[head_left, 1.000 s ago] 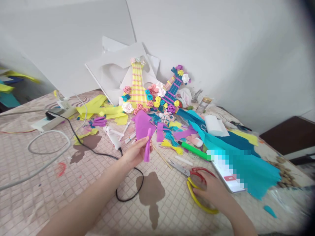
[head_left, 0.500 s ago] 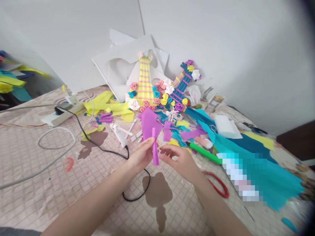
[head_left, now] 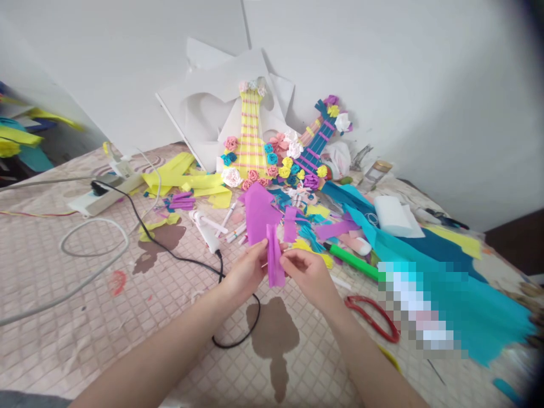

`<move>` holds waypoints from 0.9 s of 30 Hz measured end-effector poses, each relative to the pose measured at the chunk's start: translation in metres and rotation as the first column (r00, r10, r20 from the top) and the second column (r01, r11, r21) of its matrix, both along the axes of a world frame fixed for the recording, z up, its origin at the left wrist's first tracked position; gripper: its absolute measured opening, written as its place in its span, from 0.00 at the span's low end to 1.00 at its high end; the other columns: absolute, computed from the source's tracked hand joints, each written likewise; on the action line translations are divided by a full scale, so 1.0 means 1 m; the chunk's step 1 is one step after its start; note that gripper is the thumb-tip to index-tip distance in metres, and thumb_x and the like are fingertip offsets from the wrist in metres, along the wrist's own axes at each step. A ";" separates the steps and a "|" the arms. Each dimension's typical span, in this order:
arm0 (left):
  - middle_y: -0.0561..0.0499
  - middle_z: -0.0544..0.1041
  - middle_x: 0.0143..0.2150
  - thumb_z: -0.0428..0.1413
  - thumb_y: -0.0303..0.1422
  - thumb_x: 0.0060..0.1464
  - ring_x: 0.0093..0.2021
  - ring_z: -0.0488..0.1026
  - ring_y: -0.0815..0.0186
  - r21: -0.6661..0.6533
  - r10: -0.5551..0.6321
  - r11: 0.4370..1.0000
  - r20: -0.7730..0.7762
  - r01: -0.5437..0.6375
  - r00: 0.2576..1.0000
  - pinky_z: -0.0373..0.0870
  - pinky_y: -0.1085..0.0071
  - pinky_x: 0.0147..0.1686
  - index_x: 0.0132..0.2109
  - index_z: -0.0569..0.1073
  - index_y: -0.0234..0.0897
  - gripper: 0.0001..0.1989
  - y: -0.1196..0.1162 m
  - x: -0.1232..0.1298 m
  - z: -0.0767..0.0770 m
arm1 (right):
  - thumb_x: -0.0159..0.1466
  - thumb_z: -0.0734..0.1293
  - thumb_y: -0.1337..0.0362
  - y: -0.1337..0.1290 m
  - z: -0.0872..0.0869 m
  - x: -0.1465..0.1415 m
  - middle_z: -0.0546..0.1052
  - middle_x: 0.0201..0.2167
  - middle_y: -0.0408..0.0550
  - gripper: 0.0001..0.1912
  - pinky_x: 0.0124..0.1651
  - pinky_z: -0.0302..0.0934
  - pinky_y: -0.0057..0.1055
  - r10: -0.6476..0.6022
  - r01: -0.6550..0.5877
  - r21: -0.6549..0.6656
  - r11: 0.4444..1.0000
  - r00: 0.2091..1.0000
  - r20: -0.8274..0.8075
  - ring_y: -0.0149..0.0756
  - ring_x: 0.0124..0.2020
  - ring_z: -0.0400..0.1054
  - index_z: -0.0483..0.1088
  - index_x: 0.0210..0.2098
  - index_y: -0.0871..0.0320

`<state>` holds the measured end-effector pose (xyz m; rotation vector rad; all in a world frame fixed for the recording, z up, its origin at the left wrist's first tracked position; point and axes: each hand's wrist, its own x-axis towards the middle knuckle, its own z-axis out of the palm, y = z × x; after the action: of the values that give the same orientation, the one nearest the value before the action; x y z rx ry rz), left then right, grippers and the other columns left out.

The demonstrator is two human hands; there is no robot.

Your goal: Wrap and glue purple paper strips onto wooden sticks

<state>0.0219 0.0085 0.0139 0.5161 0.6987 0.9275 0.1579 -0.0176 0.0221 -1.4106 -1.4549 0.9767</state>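
Note:
A folded strip of purple crepe paper [head_left: 275,266] is held upright above the table, its pleats partly spread. My left hand [head_left: 249,266] pinches its left edge between thumb and fingers. On the other edge, my right hand [head_left: 306,272] grips the strip with its fingertips. Just behind lies a larger purple paper piece [head_left: 258,209], cut to a pointed shape. Beyond it stands a yellow guitar-shaped craft [head_left: 250,136] with white strings and paper roses; a blue guitar-shaped craft [head_left: 317,144] leans to its right.
A white glue gun [head_left: 206,232] with a black cord [head_left: 178,259] lies left of my hands, near a power strip [head_left: 102,192]. On the right are a green marker [head_left: 355,262], red-handled scissors [head_left: 374,320], teal crepe paper [head_left: 476,306] and a white paper roll [head_left: 395,215].
The purple strip has been opened wider. My right hand, apart from it before, has moved in and now grips its right edge. The camera view has shifted slightly.

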 end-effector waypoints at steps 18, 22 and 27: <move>0.53 0.73 0.27 0.65 0.30 0.35 0.26 0.68 0.72 0.161 -0.001 0.986 -0.307 0.053 0.952 0.65 0.75 0.28 0.31 0.75 0.33 0.11 0.003 0.000 -0.011 | 0.54 0.64 0.52 -0.114 -0.030 0.131 0.77 0.37 0.53 0.17 0.40 0.65 0.38 -0.148 0.300 -0.094 0.949 0.690 0.708 0.45 0.37 0.72 0.72 0.36 0.57; 0.51 0.74 0.27 0.66 0.31 0.35 0.27 0.69 0.70 0.203 -0.011 0.975 -0.338 0.085 0.941 0.66 0.74 0.29 0.31 0.76 0.32 0.12 0.002 0.003 -0.006 | 0.52 0.64 0.56 -0.142 -0.060 0.153 0.76 0.39 0.56 0.15 0.44 0.64 0.41 -0.090 0.231 -0.088 0.969 0.659 0.747 0.48 0.41 0.71 0.71 0.36 0.58; 0.50 0.75 0.25 0.64 0.33 0.40 0.25 0.70 0.69 0.250 -0.024 0.962 -0.317 0.108 0.948 0.63 0.75 0.26 0.30 0.76 0.32 0.10 0.000 0.012 0.001 | 0.56 0.59 0.65 -0.139 -0.057 0.142 0.75 0.31 0.50 0.07 0.36 0.64 0.35 -0.029 0.142 -0.087 0.986 0.665 0.747 0.41 0.34 0.70 0.68 0.32 0.56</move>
<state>0.0339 0.0089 0.0149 0.9339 0.8408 0.8893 0.3003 -0.1571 -0.0346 -2.1188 -1.8917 0.4236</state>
